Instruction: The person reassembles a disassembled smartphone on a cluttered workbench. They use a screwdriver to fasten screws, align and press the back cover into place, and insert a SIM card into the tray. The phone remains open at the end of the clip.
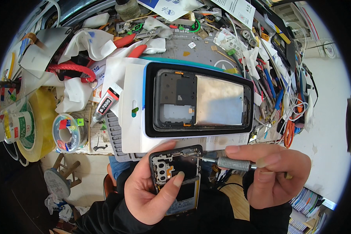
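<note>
My left hand (146, 197) is closed around an opened smartphone (188, 165), its thumb lying across the inside. The phone has a dark frame, a metal bracket with a row of camera openings, an orange flex piece, and a battery at its lower end. My right hand (279, 177) pinches a metal hobby knife (234, 163) with a knurled grip. Its thin tip is at the phone's upper right edge; whether it touches I cannot tell. Just beyond my hands, a phone housing (177, 114) with a shiny silvery film lies in a black-lined box (150, 132).
Left of the box are a glue tube (106, 103), a solder wire spool (69, 136), a yellow tape roll (45, 124) and a bottle (17, 128). Red-handled pliers (136, 51) lie behind. Tools and tangled cables (288, 132) crowd the right. A stool (57, 181) stands below left.
</note>
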The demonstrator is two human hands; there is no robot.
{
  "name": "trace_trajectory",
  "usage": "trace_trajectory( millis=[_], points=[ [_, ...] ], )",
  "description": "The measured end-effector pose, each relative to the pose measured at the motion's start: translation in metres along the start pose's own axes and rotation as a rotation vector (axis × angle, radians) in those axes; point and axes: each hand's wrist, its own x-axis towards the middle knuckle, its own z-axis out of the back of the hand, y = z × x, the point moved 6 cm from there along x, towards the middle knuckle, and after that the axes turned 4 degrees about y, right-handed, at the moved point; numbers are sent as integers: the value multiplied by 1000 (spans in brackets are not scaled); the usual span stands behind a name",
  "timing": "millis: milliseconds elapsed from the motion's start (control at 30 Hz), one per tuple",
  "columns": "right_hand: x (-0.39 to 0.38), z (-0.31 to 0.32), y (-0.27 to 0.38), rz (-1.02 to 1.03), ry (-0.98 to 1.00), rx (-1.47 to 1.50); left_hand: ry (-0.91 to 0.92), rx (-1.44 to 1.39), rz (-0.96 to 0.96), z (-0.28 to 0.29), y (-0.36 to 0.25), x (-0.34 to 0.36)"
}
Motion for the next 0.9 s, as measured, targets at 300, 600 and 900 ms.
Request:
trace_trajectory(
  millis=[300,600,900],
  points=[
    [20,-22,30,201,283,-509,34,-41,-69,0,-3,2],
    [44,-26,66,350,440,-1144,45,1,-158,1,2,2],
    [56,-33,68,356,583,-1125,59,63,-183,2,3,3]
  ],
)
